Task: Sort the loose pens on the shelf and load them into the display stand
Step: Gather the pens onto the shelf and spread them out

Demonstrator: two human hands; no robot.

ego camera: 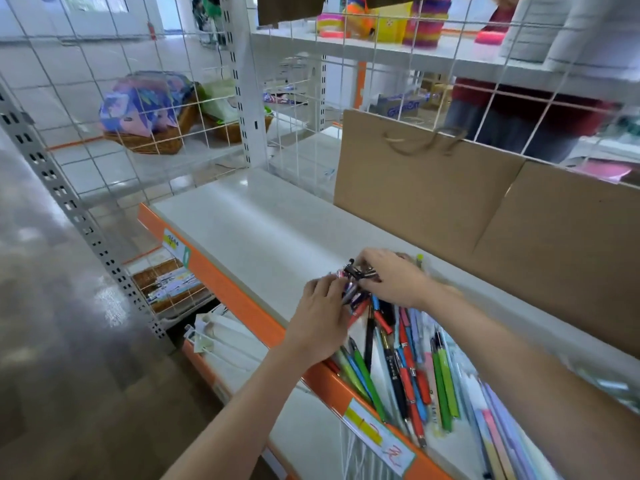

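The left hand (320,315) and right hand (393,277) are both gripping one bunch of pens (356,284), probably evening its ends, while the loose pens (408,368) are lying fanned just behind them on the shelf (249,230).

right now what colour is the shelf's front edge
Orange, on the shelf edge, clearest in the head view.

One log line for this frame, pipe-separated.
stage: gathering pens | left hand: grips pen bundle | right hand: grips bundle tops | loose pens: on shelf | display stand: not in view
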